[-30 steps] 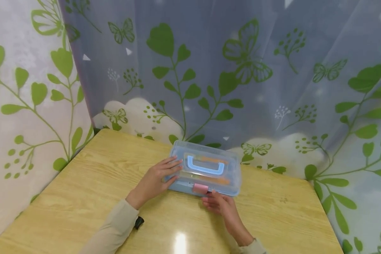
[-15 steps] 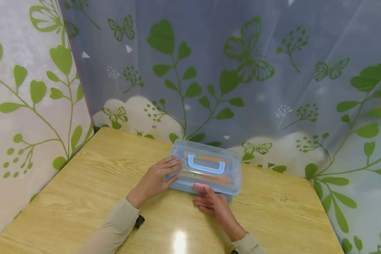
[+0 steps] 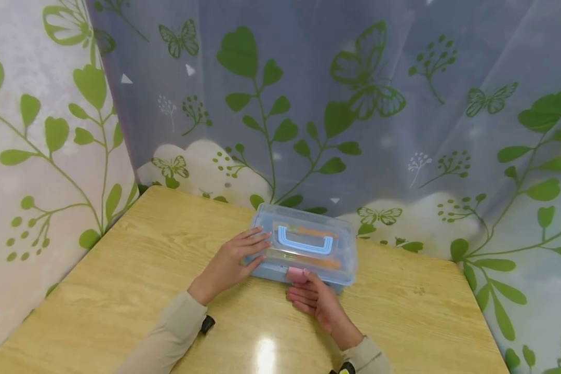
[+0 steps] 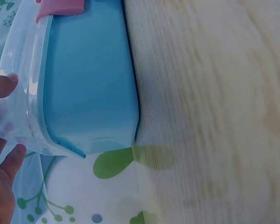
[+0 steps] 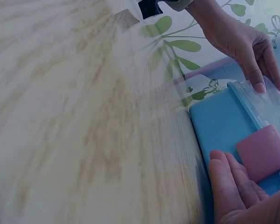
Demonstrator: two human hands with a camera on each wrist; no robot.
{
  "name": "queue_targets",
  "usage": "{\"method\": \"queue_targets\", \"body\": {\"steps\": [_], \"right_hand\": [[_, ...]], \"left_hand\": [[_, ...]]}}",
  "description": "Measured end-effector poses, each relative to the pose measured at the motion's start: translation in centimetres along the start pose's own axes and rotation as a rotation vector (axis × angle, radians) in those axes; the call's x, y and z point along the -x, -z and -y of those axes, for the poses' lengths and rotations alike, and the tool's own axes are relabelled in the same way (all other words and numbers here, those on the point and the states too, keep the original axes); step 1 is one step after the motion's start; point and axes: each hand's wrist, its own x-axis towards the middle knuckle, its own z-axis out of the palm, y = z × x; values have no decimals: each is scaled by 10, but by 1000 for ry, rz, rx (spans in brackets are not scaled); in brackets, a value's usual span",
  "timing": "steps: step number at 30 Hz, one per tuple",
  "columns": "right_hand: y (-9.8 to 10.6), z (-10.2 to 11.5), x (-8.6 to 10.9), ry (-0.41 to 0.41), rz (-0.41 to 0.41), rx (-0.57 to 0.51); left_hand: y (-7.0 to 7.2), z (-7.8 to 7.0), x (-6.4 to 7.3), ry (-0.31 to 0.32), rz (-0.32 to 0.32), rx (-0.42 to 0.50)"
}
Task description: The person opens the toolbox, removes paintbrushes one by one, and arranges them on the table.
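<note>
A plastic storage box (image 3: 271, 272) with a pale blue base sits lid-down on the table, its clear lid (image 3: 346, 244) in place. A light blue handle (image 3: 306, 246) lies flat on the lid, and orange shapes show through the plastic. My left hand (image 3: 226, 265) rests on the lid's left end with fingers extended. At the front, my right hand (image 3: 324, 306) has its thumb tip at the pink latch (image 3: 296, 274); its other fingers extend below the latch. The right wrist view shows those fingers (image 5: 228, 177) straight, close to the blue front wall.
The wood-grain table (image 3: 135, 259) extends around the box on the left, front and right. A curtain (image 3: 299, 104) with green leaves and butterflies hangs right behind the box, and a paler patterned one (image 3: 51, 182) borders the left side. A black wrist device (image 3: 208, 324) sits by the left sleeve.
My right hand has shifted left along the box front, and its thumb has gone from the latch's right side onto the latch. The left hand stays on the lid.
</note>
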Motion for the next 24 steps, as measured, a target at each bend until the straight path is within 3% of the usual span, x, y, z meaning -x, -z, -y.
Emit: {"method": "queue_targets", "body": {"steps": [13, 24], "right_hand": [[-1, -3, 3, 29, -34, -42], [-1, 2, 4, -22, 7, -23]], "left_hand": [[-4, -2, 0, -13, -4, -6], [-1, -1, 0, -15, -11, -21]]}}
